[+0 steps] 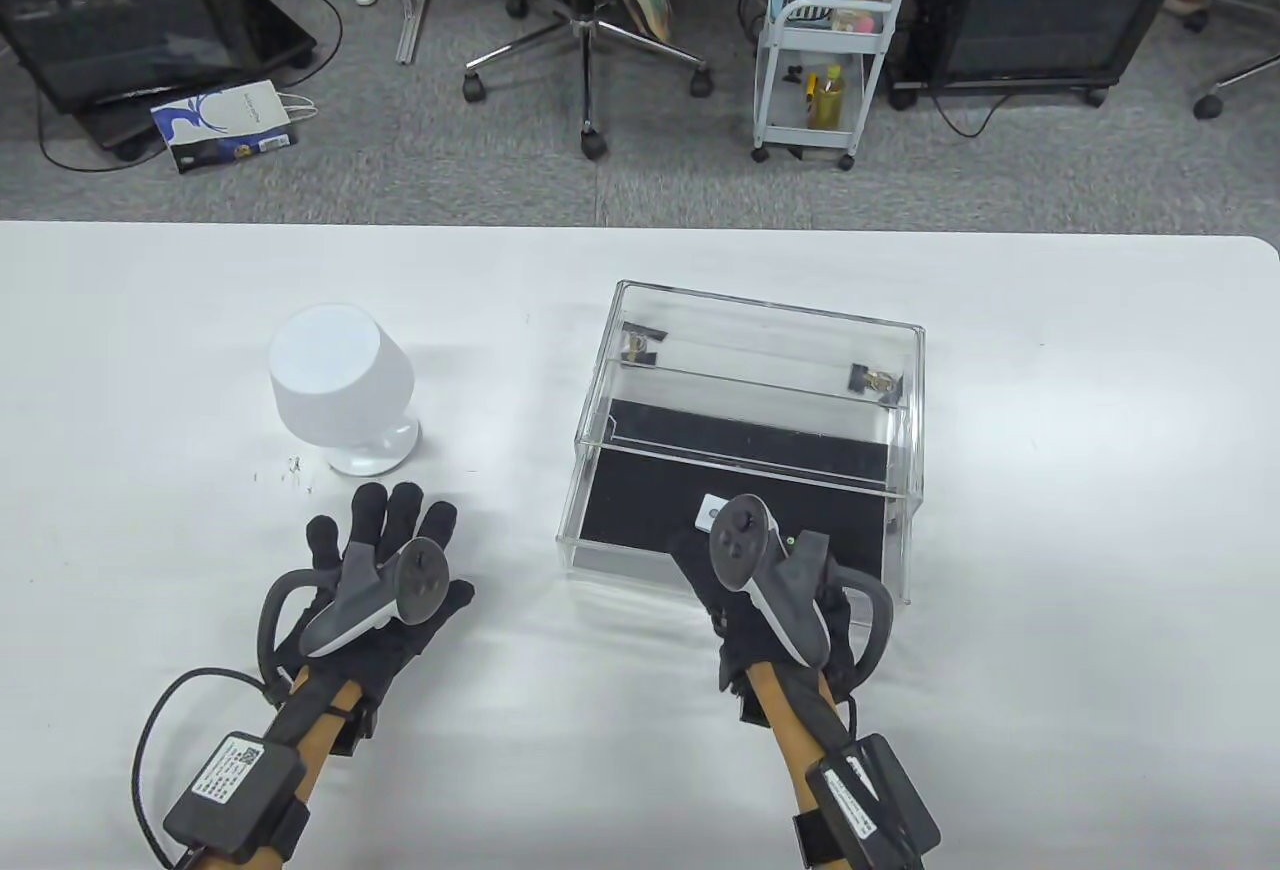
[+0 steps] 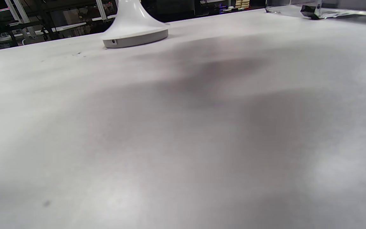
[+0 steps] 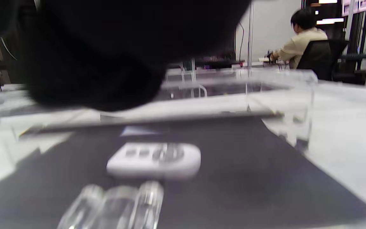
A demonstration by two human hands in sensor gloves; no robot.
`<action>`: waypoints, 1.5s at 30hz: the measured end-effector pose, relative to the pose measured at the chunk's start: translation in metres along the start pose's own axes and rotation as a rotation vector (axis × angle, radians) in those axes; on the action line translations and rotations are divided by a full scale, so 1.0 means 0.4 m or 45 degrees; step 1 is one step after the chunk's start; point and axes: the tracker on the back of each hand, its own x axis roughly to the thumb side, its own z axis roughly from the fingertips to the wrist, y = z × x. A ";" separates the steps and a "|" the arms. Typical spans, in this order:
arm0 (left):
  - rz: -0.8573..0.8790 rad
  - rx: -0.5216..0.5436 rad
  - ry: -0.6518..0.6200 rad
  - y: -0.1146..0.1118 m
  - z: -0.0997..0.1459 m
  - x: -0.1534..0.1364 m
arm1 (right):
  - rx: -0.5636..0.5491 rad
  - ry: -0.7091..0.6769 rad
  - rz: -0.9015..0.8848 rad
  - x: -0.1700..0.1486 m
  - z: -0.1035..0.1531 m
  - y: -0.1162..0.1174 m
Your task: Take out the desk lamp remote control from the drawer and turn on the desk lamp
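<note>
Lying crosswise on the drawer (image 1: 600,470) liner, the remote (image 3: 154,160) is neared by the right hand (image 1: 745,600), grip hidden; left hand (image 1: 385,560) is spread flat.

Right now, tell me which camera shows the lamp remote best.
The right wrist view: the white remote lies in plain sight on the drawer's black liner, buttons up, though blurred. The table view shows only a corner of it past the right hand. The left wrist view misses it entirely.
</note>
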 end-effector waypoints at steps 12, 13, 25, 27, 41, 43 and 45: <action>-0.012 -0.037 0.004 -0.018 -0.015 -0.004 | 0.500 0.158 0.215 0.030 -0.173 0.138; -0.014 -0.044 0.003 -0.021 -0.017 -0.004 | 0.531 0.186 0.261 0.033 -0.180 0.155; 0.002 -0.057 0.002 -0.027 -0.027 -0.008 | 0.544 0.159 0.308 0.054 -0.187 0.190; 0.003 -0.056 0.003 -0.027 -0.026 -0.010 | 0.527 0.143 0.216 0.039 -0.183 0.174; -0.014 -0.013 -0.010 -0.014 -0.010 0.001 | 0.315 -0.137 -0.198 -0.025 -0.072 0.079; -0.017 -0.010 -0.011 -0.014 -0.008 0.002 | 0.319 -0.184 -0.218 -0.030 -0.068 0.089; -0.019 -0.008 -0.012 -0.015 -0.008 0.003 | 0.297 -0.201 -0.265 -0.036 -0.063 0.093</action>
